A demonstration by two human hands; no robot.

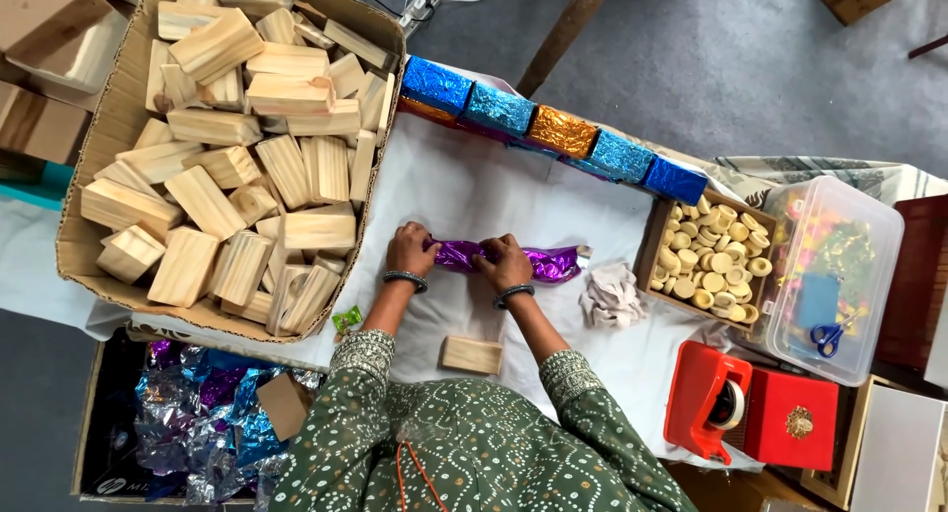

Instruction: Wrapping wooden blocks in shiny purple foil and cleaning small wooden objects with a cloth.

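A purple shiny foil sheet (548, 264) lies crumpled on the white cloth (474, 191) in front of me. My left hand (410, 248) presses on its left end, fingers closed over the foil. Beside it, my right hand (505, 259) grips the middle of the foil. What the foil covers is hidden under my hands. A bare wooden block (472, 354) lies on the cloth just below my wrists.
A big cardboard box (104, 166) of several wooden blocks stands at the left. Foil-wrapped blocks (553, 130) line the far edge. At the right are a tray of round wooden pieces (713, 260), a clear tub (839, 275) with scissors, a red tape dispenser (706, 398), a crumpled tissue (612, 295). Loose foil (207, 413) lies lower left.
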